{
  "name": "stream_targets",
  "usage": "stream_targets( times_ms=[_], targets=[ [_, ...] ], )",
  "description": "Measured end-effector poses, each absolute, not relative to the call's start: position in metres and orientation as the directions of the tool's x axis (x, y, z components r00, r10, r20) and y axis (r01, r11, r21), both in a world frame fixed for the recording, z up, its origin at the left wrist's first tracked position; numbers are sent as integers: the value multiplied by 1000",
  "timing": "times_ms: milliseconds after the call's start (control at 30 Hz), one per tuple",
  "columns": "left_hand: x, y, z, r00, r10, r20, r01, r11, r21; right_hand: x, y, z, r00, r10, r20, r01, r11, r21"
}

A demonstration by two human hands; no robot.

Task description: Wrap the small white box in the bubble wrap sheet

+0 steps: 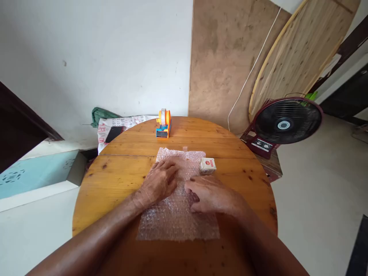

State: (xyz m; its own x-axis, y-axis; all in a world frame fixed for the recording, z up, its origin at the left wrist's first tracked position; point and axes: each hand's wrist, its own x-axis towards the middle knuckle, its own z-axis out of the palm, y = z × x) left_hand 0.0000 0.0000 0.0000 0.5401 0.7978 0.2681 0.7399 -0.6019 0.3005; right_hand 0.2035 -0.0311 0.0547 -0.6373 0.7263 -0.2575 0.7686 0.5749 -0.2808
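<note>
A sheet of pink bubble wrap (175, 218) lies flat in the middle of a round wooden table (115, 180). My left hand (158, 182) rests palm down on the sheet's left part, fingers stretched out flat. My right hand (208, 193) presses on the sheet's right part, fingers spread and slightly bent, holding nothing. A small white box with a red mark (207, 166) stands on the right edge of the wrap, just beyond my right hand's fingertips. An orange and blue tape dispenser (164, 123) stands at the table's far edge.
A dark floor fan (287, 122) stands to the right of the table. Wooden boards (230, 65) lean on the wall behind. A printed bag with a dark phone-like thing (113, 133) lies at the far left, next to a green cloth (100, 114).
</note>
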Motion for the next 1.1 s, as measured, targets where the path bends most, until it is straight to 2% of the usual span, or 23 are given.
stream_targets(
  times_ms=[267, 367, 433, 533, 600, 700, 800, 933, 1033, 1100],
  targets=[
    [0, 1, 1, 534, 804, 261, 750, -593, 292, 208, -36, 56, -682, 689, -244, 726, 598, -340],
    [1, -3, 3, 533, 784, 320, 713, -619, 330, 209, -30, 62, -624, 752, -211, 763, 529, -372],
    [4, -10, 7, 584, 734, 348, 635, -680, 368, 211, -25, 68, -552, 823, -132, 794, 471, -384],
    [12, -27, 15, 715, 629, 304, 499, -765, 407, 219, -18, 74, -433, 901, 16, 823, 403, -401],
    [18, -38, 19, 789, 561, 250, 434, -798, 418, 227, -13, 75, -354, 930, 99, 856, 365, -366],
    [26, -48, 21, 844, 503, 186, 395, -817, 419, 238, -5, 70, -299, 944, 139, 920, 324, -220],
    [27, -50, 21, 855, 490, 168, 390, -822, 415, 244, 1, 61, -302, 950, 75, 947, 308, -90],
    [26, -49, 16, 849, 496, 184, 390, -822, 415, 245, 5, 55, -283, 959, -24, 959, 282, -33],
    [25, -50, 12, 842, 507, 182, 403, -817, 412, 244, 3, 63, -229, 973, 6, 969, 229, -97],
    [25, -50, 12, 843, 508, 176, 406, -816, 411, 243, -1, 73, -208, 977, 44, 945, 213, -250]
  ],
)
